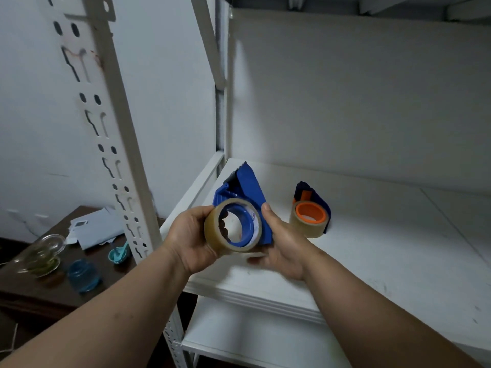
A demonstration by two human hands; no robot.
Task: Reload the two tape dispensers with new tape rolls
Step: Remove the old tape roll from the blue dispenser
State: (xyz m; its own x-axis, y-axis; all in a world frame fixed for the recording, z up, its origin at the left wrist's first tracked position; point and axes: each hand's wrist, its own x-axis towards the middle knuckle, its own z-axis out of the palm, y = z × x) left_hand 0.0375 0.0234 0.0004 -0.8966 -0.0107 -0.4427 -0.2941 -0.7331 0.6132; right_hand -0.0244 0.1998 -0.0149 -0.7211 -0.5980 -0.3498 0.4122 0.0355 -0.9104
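Both forearms fill the near view, reaching over the shelf edge. Left hand (190,239): fingers curled round the outer rim of a clear tape roll (231,226), thumb on its near face. Roll sits over the blue hub of the blue tape dispenser (243,192); it looks slightly tilted, so seating is judged partial, not confirmed. Right hand (283,241): thumb pressed along the dispenser's right side plate, remaining fingers curled beneath, gripping the body. The serrated cutter end points away from the fingers, toward the back wall.

Just right of the right thumb, resting on the shelf and apart from both hands: second dispenser (312,208), dark blue with orange hub, clear roll already on the hub.

Progress, judged: second unit appears loaded; cannot tell whether its tape is threaded to the blade. First unit is mid-loading. Left to do: push roll home, feed the tape end to the cutter.

Surface: white shelf board (372,248) in a white slotted metal rack, another board below. Scuff marks to the right. Far left of the left hand, beyond the upright (117,144): dark wooden table (47,293) with papers, glass jar, blue jar, small teal dish. Walls white, dim light.
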